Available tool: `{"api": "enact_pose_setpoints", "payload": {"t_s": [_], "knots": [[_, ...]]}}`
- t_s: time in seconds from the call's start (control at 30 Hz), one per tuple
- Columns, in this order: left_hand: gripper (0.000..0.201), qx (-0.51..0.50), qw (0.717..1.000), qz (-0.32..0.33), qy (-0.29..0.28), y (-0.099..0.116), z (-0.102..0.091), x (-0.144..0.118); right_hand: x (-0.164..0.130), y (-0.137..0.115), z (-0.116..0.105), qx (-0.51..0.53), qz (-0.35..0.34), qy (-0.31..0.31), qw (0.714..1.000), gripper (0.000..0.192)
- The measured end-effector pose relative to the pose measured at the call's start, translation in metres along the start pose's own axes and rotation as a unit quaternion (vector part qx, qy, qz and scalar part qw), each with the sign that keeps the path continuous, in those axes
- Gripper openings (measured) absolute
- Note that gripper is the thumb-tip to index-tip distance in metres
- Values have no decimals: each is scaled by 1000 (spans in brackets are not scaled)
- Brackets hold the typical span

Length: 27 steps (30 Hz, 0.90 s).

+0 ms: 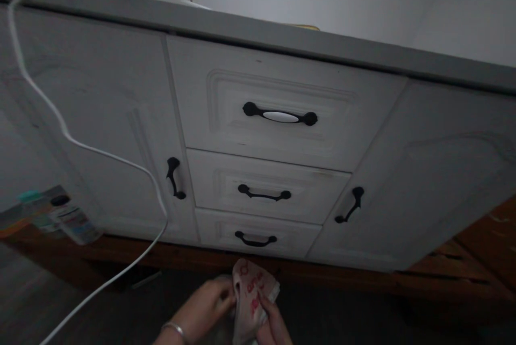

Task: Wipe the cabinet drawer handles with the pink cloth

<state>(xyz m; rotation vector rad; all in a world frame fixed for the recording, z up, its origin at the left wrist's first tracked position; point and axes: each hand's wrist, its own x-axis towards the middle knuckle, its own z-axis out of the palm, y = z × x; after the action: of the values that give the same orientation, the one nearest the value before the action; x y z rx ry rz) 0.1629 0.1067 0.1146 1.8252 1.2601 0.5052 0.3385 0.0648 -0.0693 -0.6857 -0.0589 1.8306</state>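
Note:
A folded pale pink cloth (pixel 245 304) with red markings hangs low at the bottom of the head view, in front of the cabinet base. My right hand (pixel 274 319) grips its lower right side, thumb laid over the printed face. At its left edge, my left hand (pixel 205 304), with a silver bracelet (pixel 176 329) on the wrist, is closed with curled fingers on the cloth. Part of the left fingers and the lower end of the cloth are hidden. Just above the cloth is the bottom drawer (pixel 226 235), closed, with a black handle (pixel 256 239).
The white cabinet has a top drawer (pixel 226 135), a middle drawer (pixel 217 173) and side doors, all closed. A white cable (pixel 100 151) runs from the grey countertop (pixel 242 28) down to the lower left. Bottles (pixel 74 218) stand at the left on a wooden ledge (pixel 141 248).

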Motion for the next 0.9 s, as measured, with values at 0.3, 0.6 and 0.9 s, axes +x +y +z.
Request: {"api": "enact_pose_setpoints", "payload": {"t_s": [0.3, 0.6, 0.9], "knots": [[9, 26, 908, 269, 318, 111, -63, 48, -1, 0, 2, -4, 18, -55, 998, 55], [25, 20, 947, 179, 265, 101, -38, 84, 1, -3, 4, -7, 16, -44, 999, 53], [27, -30, 946, 190, 260, 98, -38, 88, 0, -6, -2, 6, 12, -28, 1000, 58]]}}
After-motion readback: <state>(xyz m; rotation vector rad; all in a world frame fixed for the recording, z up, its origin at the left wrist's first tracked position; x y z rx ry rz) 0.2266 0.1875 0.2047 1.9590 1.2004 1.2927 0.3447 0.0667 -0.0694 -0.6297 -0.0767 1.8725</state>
